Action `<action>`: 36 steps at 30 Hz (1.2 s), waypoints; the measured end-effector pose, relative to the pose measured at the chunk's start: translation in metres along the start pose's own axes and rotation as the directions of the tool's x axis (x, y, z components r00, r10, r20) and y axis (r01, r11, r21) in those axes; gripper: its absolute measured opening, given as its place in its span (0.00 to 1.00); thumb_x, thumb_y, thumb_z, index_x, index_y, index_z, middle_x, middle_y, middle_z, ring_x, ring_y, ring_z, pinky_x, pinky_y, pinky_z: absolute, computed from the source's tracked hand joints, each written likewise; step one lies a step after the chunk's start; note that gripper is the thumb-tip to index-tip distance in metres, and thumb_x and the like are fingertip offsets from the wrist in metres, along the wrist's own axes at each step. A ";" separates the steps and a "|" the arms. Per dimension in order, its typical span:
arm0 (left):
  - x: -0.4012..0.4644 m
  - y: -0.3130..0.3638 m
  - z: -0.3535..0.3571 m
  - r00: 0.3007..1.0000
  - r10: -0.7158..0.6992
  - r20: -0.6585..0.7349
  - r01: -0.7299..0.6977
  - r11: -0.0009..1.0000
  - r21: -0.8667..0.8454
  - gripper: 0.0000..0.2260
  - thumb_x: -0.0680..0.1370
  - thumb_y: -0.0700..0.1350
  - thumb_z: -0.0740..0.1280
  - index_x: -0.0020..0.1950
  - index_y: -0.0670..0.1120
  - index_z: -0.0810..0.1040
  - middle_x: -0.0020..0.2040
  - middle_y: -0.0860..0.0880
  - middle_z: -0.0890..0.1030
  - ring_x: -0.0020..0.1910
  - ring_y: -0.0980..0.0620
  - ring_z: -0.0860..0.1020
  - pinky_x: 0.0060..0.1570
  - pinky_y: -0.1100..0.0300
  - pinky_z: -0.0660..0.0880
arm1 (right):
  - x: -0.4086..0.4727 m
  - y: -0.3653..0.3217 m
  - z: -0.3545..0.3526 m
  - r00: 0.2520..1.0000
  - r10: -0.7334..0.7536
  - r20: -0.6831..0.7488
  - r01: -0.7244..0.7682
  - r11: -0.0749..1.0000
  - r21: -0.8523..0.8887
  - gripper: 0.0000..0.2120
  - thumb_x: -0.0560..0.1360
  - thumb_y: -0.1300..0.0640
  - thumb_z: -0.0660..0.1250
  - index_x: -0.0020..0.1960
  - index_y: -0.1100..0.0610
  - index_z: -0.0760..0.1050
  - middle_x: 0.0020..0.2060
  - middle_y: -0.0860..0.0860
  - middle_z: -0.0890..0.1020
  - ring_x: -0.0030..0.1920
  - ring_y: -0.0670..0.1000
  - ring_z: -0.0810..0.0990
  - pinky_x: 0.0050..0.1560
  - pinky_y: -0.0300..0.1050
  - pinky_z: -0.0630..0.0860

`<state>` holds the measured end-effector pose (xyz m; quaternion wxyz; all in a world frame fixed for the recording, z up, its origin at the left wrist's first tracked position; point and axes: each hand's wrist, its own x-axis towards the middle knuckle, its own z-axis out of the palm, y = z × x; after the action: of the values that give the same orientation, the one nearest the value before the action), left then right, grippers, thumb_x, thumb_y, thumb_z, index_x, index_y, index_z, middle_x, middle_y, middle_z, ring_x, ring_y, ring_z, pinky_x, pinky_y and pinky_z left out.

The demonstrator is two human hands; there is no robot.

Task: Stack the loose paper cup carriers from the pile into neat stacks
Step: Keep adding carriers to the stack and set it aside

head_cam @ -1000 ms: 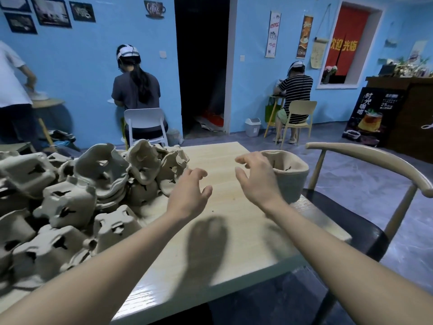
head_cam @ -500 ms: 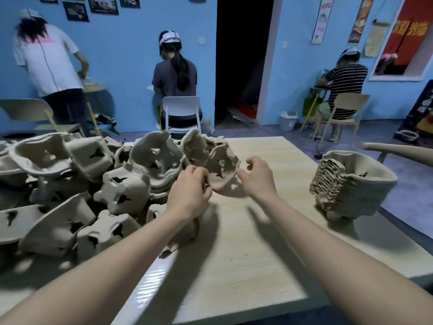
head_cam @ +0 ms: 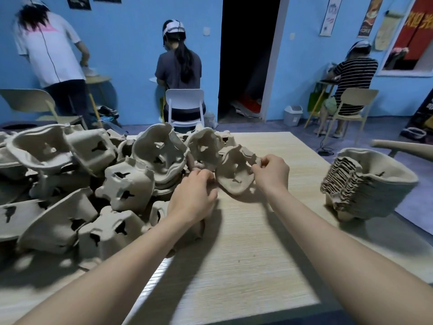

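Both our hands were out at the near edge of the pile: our right hand [head_cam: 271, 174] had its fingertips curled onto the upper rim of one tilted grey-brown moulded-pulp cup carrier [head_cam: 235, 173], pinching it, while our left hand [head_cam: 193, 198] had its fingers bent down at that carrier's lower left edge, though we could not tell whether they gripped it or only touched it. That carrier leaned on its side with its hollow facing us, its lower rim on the pale wood-grain surface [head_cam: 246, 261], just beside the heap. The loose pile of matching pulp carriers [head_cam: 77, 184] sprawled over the left half of the surface, lying at all angles, some nested, some upside down. Well apart on the right, near the surface's edge, stood a neat nested stack of the same carriers [head_cam: 365, 184], leaning slightly. Beyond the surface we saw a white plastic chair [head_cam: 185, 105] against a blue wall [head_cam: 131, 55].
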<state>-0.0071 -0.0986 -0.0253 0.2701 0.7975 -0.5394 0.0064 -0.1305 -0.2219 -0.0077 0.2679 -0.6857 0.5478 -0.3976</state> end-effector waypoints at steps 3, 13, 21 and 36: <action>0.000 0.002 0.001 1.000 0.018 0.013 -0.019 0.999 0.040 0.15 0.77 0.49 0.64 0.62 0.49 0.73 0.60 0.48 0.73 0.58 0.45 0.73 0.57 0.51 0.71 | -0.004 0.010 -0.019 0.997 -0.069 -0.048 0.067 0.997 -0.026 0.05 0.72 0.63 0.63 0.42 0.62 0.78 0.41 0.57 0.81 0.44 0.58 0.77 0.41 0.45 0.69; 0.001 0.031 -0.005 0.992 0.107 -0.061 -0.112 0.991 -0.077 0.12 0.77 0.50 0.64 0.60 0.49 0.73 0.57 0.50 0.75 0.58 0.50 0.74 0.55 0.53 0.72 | -0.021 0.018 -0.073 0.944 -0.326 0.047 0.329 0.932 -0.153 0.09 0.75 0.59 0.65 0.53 0.56 0.81 0.50 0.54 0.80 0.52 0.55 0.77 0.49 0.42 0.69; -0.003 0.079 -0.017 0.957 0.258 -0.130 -0.275 0.952 -0.137 0.08 0.77 0.50 0.66 0.53 0.50 0.76 0.49 0.54 0.77 0.49 0.53 0.76 0.46 0.54 0.74 | -0.031 0.008 -0.095 0.893 -0.429 0.134 0.447 0.882 -0.151 0.10 0.74 0.61 0.67 0.55 0.57 0.81 0.50 0.54 0.80 0.52 0.54 0.77 0.52 0.40 0.68; 0.009 0.119 -0.043 0.987 -0.160 -0.023 0.069 0.546 -0.835 0.05 0.77 0.42 0.67 0.42 0.44 0.79 0.45 0.39 0.83 0.47 0.38 0.81 0.51 0.42 0.78 | -0.028 0.004 -0.141 0.959 -0.281 0.044 0.281 0.960 0.004 0.14 0.78 0.51 0.63 0.60 0.57 0.72 0.50 0.51 0.76 0.51 0.51 0.75 0.50 0.45 0.70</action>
<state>-0.0940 -0.1197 0.0646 0.6398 0.6077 -0.4115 -0.2281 -0.2534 -0.1863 0.0578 0.2198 -0.7653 0.4395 -0.4158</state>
